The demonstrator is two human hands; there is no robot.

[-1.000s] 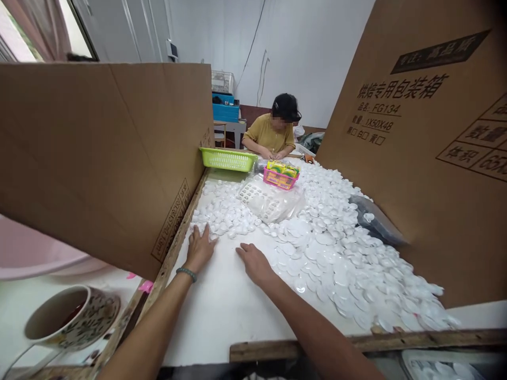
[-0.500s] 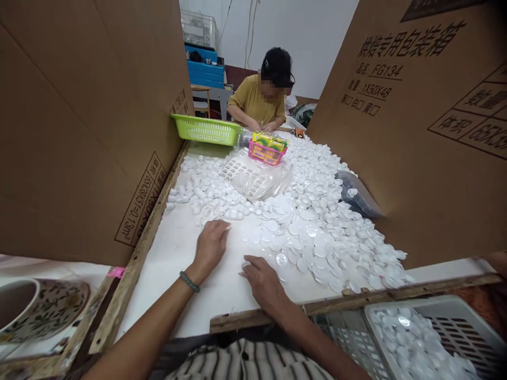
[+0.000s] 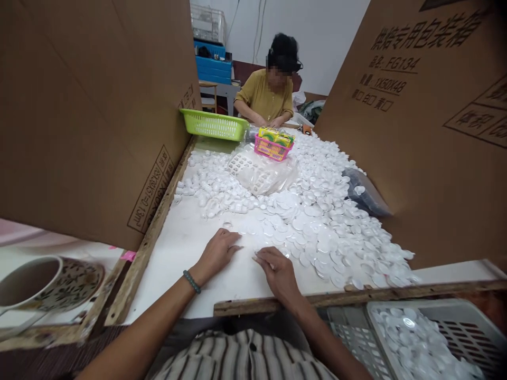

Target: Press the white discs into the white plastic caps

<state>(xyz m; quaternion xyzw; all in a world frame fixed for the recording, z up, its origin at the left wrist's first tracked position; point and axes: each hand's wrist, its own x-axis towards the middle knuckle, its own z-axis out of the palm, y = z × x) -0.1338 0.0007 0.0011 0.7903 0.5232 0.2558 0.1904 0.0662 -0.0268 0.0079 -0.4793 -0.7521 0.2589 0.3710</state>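
Landmark: pink basket (image 3: 272,151), sitting on a plastic bag (image 3: 263,177), yellow boxes (image 3: 269,133) inside. White discs (image 3: 312,235) spread right of the basket and down its near side; smaller white pieces (image 3: 209,192) sit left and near-left of it. Left hand (image 3: 222,250) near side of basket, a bit left: fingers bent, thumb and index tips parted, small gap between. Right hand (image 3: 279,269) straight toward wearer from basket, at edge of discs: fingers curled, thumb and index tips together; can't tell if a piece is pinched there.

Room: white tabletop (image 3: 170,269) shows toward wearer and left of basket, around and between the hands, so sideways space is mostly on the left hand's side. Right hand is hemmed by discs just beside it.

Edges: left cardboard panel (image 3: 95,116) and wooden rail (image 3: 146,245) bound the area left of basket; right cardboard panel (image 3: 420,179) bounds it right, beyond the discs. Front wooden strip (image 3: 245,307) runs wearer's side of basket; right forearm crosses over it, contact unclear. Green basket (image 3: 214,126) just left of pink one, co-worker (image 3: 269,97) beyond it.
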